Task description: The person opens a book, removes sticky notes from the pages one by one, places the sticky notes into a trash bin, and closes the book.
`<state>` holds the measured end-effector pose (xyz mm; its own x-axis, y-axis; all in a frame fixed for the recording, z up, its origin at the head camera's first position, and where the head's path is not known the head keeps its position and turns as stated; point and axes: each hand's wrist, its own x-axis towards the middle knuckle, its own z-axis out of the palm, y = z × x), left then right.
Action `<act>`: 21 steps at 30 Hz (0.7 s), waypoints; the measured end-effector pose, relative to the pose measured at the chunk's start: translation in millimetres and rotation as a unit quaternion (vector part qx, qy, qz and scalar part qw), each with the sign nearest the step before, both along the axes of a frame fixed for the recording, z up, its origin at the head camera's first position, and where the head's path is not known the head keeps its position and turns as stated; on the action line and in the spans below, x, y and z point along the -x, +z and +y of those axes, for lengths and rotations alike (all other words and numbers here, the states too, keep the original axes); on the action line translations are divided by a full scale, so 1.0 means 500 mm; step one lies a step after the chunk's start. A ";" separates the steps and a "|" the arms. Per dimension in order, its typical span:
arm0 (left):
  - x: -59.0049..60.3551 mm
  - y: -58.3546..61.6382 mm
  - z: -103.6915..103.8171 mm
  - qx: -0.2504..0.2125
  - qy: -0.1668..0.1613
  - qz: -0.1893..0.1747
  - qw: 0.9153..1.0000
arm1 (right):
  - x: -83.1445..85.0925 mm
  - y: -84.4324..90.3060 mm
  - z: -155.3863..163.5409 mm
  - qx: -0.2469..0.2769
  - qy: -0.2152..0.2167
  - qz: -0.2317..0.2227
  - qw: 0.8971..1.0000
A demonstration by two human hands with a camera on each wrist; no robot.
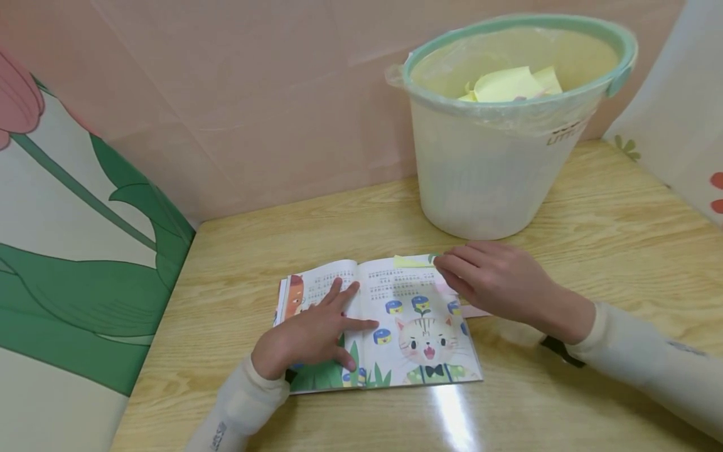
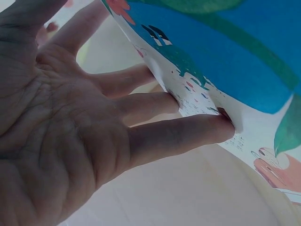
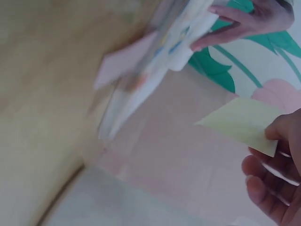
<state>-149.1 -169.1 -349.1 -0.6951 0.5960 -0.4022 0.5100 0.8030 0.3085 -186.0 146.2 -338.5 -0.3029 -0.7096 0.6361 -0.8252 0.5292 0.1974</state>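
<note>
An illustrated book (image 1: 390, 355) lies spread on the wooden table, with a cartoon cat (image 1: 428, 345) on its right page. My left hand (image 1: 319, 333) rests across the left page and the fold, fingers straight and spread. In the left wrist view its fingertips (image 2: 216, 127) touch the printed paper. Above the book's upper right corner, my right hand (image 1: 497, 282) pinches a pale yellow sticky note (image 3: 244, 122) between thumb and fingers. A pink paper slip (image 1: 473, 311) sticks out from the book's right edge, below the right hand.
Behind the book stands a white bin (image 1: 480, 163) with a green rim and a clear liner. Yellow papers (image 1: 505, 85) lie inside it. A pink wall (image 1: 271, 94) borders the table (image 1: 237, 251) at the back; a panel with painted leaves (image 1: 68, 301) is at left.
</note>
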 end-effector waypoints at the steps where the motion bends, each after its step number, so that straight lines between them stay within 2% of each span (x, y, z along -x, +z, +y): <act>1: 0.000 0.000 0.000 -0.001 0.001 0.000 1.000 | 0.000 0.005 0.001 0.005 0.005 0.011 1.000; 5: -0.001 0.000 0.001 -0.002 0.001 0.001 1.000 | -0.001 0.026 0.003 0.023 0.017 0.047 0.998; 16: -0.003 0.004 0.000 -0.007 0.004 -0.003 1.000 | -0.008 0.079 0.006 0.051 0.015 0.074 0.996; 19: -0.002 0.004 0.001 -0.007 0.003 -0.003 1.000 | -0.008 0.095 0.012 0.083 0.015 0.087 0.993; 21: -0.002 0.005 0.001 -0.006 0.003 -0.003 1.000 | -0.007 0.104 0.014 0.123 0.018 0.101 0.987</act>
<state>-148.0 -168.7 -346.8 -0.6966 0.5962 -0.3993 0.5025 0.8025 0.3216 -182.3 153.1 -286.6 -0.1292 -0.5341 0.8355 -0.8015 0.5523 0.2292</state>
